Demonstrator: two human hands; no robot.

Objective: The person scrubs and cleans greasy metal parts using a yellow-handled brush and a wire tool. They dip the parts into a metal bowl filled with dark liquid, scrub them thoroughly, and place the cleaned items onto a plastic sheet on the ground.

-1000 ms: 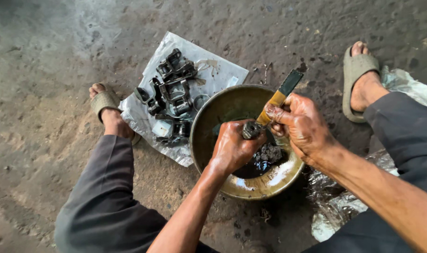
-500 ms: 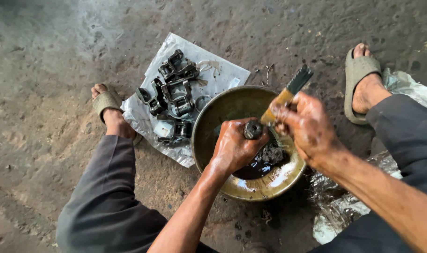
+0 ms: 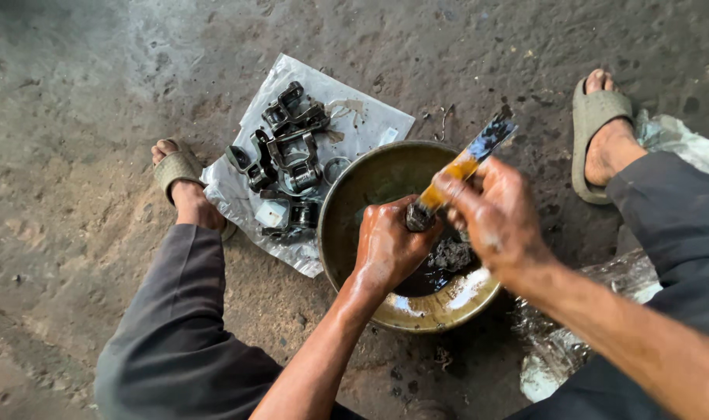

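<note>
My left hand (image 3: 389,247) is closed around a small dark greasy metal part (image 3: 417,218), held over a round brass-coloured bowl (image 3: 354,187) on the ground. My right hand (image 3: 494,218) grips a paintbrush with a yellow handle (image 3: 467,164), whose bristle end touches the part in my left hand. The brush's dark far end sticks up past the bowl's rim. Dark oily liquid (image 3: 432,272) lies in the bottom of the bowl, with more dark parts in it. Both hands are wet with oil.
A crumpled white plastic sheet (image 3: 362,117) left of the bowl carries several dark metal parts (image 3: 288,159). My sandalled feet (image 3: 179,175) (image 3: 600,136) flank the bowl on a stained concrete floor. Clear plastic wrap (image 3: 557,342) lies at the lower right.
The brush has shifted along the part in small strokes, its free end swinging slightly up and right. My left hand has kept its hold on the part over the bowl.
</note>
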